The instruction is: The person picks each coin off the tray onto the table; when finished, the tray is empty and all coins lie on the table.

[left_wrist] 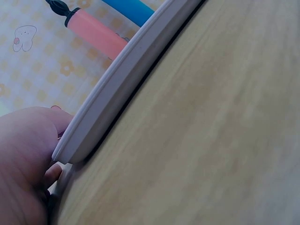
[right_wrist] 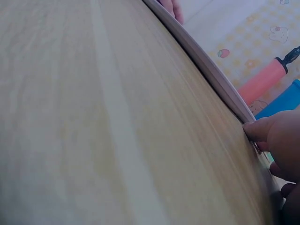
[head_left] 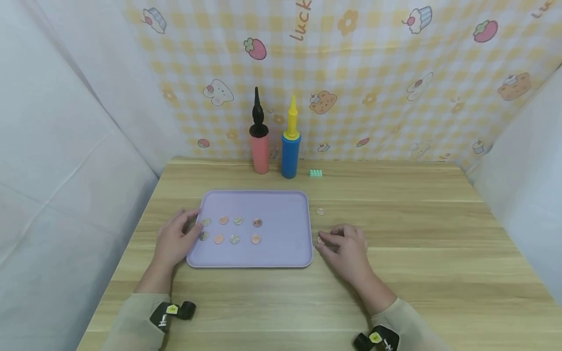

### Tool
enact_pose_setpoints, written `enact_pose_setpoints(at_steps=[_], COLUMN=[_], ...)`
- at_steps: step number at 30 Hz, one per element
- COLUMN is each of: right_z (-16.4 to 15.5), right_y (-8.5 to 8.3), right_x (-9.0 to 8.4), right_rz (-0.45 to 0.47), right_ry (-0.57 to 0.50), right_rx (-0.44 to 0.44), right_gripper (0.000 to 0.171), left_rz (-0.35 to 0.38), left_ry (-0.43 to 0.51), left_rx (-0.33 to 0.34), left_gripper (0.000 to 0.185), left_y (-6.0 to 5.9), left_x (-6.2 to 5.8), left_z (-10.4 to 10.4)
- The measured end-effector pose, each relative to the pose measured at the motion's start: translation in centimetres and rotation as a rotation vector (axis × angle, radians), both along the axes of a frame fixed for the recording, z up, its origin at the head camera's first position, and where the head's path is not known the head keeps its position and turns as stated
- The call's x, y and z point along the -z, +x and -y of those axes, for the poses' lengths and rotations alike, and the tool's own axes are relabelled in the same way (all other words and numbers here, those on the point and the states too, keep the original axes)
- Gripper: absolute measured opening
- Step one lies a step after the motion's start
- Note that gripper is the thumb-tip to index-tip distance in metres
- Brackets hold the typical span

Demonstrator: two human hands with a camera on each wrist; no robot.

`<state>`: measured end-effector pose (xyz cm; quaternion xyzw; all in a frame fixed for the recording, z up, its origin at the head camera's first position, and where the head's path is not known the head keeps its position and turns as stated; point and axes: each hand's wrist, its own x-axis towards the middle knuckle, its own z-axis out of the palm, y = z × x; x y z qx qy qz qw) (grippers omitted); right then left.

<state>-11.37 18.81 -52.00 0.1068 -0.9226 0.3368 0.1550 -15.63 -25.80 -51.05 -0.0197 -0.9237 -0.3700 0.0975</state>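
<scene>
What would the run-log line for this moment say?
left hand: rests on purple tray left edge | right hand: pinches coin beside tray | tray: eight coins, two rows | table: loose coin

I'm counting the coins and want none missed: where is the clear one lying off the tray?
In the head view, the clear coin lies on the table just right of the purple tray, beyond the right hand.
</scene>
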Motion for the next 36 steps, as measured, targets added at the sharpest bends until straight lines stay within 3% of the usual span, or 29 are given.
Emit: enact_pose_setpoints(at_steps=[13, 20, 27, 31, 36], right_z=[0.3, 0.9, 2.5, 4.4, 7.0], right_y=[-0.3, -1.2, -2.3, -3.2, -3.5], right_x=[0.5, 1.1, 0.4, 0.1, -0.3], right_rz=[-0.082, -0.207, -0.379, -0.405, -0.399], right_ry=[-0.014, -0.017, -0.064, -0.017, 0.123], right_rx=[-0.022, -0.042, -0.065, -0.086, -0.100], right_gripper=[0.024, 0.021, 0.019, 0.020, 0.019], left_rz=[0.007, 0.009, 0.042, 0.034, 0.023], left_ry=[-0.001, 0.001, -0.005, -0.014, -0.011], left_rx=[-0.005, 0.005, 0.009, 0.012, 0.014], left_gripper=[0.041, 0.040, 0.043, 0.042, 0.041], left_y=[0.2, 0.0, 0.0, 0.0, 0.1], left_x=[-0.2, 0.0, -0.2, -0.1, 0.0], left_z=[0.1, 0.4, 0.5, 0.5, 0.2])
